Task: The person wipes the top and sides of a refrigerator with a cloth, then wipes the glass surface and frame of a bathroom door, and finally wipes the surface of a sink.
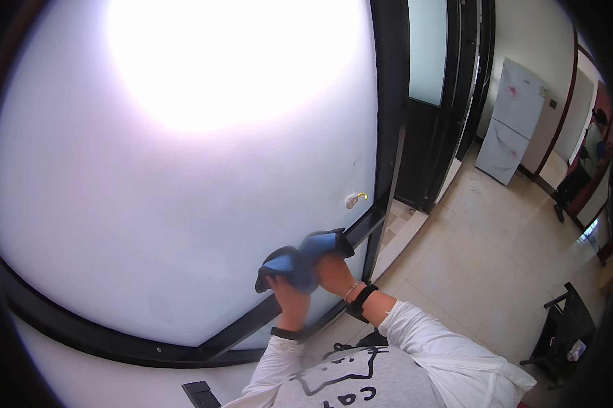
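Close in front of me, both hands grip a blue thing with black ends [283,265]. It shows as two rounded lobes that meet in the middle, and motion blur hides its exact kind. My left hand [290,298] is closed on its left lobe, with the thumb showing at the lower edge. My right hand [333,273] is closed on the right lobe, its fingers mostly hidden behind it. Just beyond is a frosted glass panel [170,238] in a black frame; whether the thing touches it I cannot tell. A yellow hook [361,196] is stuck on the glass above my right hand.
A black frame bar [238,328] crosses low behind my hands. To the right are an opening with a black door [422,149], a pale two-door fridge [512,122] and a tiled floor [449,258]. A black chair [558,333] stands lower right. Another person [588,156] is far right.
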The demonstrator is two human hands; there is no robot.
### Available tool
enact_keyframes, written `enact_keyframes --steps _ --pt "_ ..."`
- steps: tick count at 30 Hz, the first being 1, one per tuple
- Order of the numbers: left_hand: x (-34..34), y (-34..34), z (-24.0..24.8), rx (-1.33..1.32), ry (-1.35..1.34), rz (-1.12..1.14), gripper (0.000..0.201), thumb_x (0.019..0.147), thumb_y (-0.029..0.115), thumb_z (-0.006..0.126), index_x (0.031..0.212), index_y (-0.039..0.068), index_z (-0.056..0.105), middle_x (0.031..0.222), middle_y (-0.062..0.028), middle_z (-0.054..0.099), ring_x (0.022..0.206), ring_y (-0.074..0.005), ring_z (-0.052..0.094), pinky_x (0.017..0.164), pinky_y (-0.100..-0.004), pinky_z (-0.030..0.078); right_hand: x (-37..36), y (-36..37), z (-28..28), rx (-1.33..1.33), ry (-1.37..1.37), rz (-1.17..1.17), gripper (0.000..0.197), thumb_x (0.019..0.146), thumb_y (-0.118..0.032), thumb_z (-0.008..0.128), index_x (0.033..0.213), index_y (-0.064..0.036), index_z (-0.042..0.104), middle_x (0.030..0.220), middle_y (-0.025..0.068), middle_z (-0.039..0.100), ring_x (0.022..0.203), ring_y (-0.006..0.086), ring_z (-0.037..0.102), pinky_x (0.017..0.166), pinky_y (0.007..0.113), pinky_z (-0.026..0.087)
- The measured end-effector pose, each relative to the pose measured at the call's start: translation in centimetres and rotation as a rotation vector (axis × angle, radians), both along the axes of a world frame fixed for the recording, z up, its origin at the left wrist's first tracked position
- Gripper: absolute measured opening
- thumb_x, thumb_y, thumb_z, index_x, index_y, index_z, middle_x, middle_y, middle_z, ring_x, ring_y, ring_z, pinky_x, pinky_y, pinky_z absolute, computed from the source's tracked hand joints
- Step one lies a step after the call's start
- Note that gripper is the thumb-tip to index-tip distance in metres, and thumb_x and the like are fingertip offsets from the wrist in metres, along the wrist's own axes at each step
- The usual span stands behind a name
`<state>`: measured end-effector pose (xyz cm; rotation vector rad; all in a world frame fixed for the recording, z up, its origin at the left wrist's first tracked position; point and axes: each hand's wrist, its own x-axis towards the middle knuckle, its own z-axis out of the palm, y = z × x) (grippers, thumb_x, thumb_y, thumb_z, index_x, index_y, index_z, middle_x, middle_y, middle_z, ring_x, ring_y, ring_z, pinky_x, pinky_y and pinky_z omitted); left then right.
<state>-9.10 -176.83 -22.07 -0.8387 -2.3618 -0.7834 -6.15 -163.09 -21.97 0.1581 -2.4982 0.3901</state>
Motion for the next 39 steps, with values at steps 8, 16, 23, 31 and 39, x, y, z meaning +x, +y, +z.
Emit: enact_keyframes --steps 8,16,23,31,39 --pt "-0.5 -0.8 5.7 -0.101 0.032 0.056 0.044 0.079 0.021 0.051 0.120 0.005 0.049 0.126 -0.0194 0.042 0.120 -0.0470 0.027 0.100 -0.0610 0.015 -1.1 -1.5 7.3 -0.119 0.064 0.040 0.022 0.070 -0.012 0.055 0.088 -0.0018 0.062 0.090 0.0148 0.059 0.087 0.0294 0.055 0.077 0.039 0.043" --pt "0.7 -8.1 16.6 0.345 0.316 0.202 0.039 0.080 0.011 0.049 0.118 0.003 0.049 0.122 -0.0199 0.045 0.116 -0.0412 0.037 0.100 -0.0535 0.019 -3.9 -10.1 16.3 -0.165 0.354 0.371 0.025 0.069 -0.011 0.059 0.093 -0.0047 0.061 0.093 0.0097 0.058 0.090 0.0274 0.052 0.079 0.038 0.041" --pt "0.1 -17.0 15.7 0.623 0.352 0.391 0.030 0.081 -0.001 0.049 0.111 -0.003 0.050 0.112 -0.0159 0.053 0.105 -0.0258 0.048 0.095 -0.0364 0.033 -3.4 -20.5 19.9 -0.021 0.284 0.611 0.014 0.075 -0.014 0.058 0.087 -0.0087 0.061 0.085 0.0058 0.059 0.084 0.0229 0.058 0.074 0.033 0.047" --pt "0.1 -18.1 8.0 0.773 0.167 0.277 0.037 0.083 0.010 0.054 0.117 -0.003 0.047 0.120 -0.0145 0.050 0.112 -0.0248 0.046 0.097 -0.0303 0.035 -2.8 -22.2 16.6 -0.783 -0.147 1.014 0.037 0.080 -0.012 0.052 0.117 -0.0078 0.050 0.113 0.0131 0.054 0.103 0.0256 0.054 0.085 0.033 0.044" --pt "-3.1 -10.5 20.3 0.233 0.429 0.512 0.046 0.084 0.017 0.052 0.125 -0.001 0.041 0.126 -0.0153 0.046 0.119 -0.0297 0.041 0.105 -0.0402 0.025 -5.0 -13.3 27.1 -0.436 0.530 0.803 0.025 0.071 -0.007 0.053 0.096 -0.0086 0.057 0.095 0.0125 0.060 0.089 0.0297 0.057 0.078 0.036 0.047"
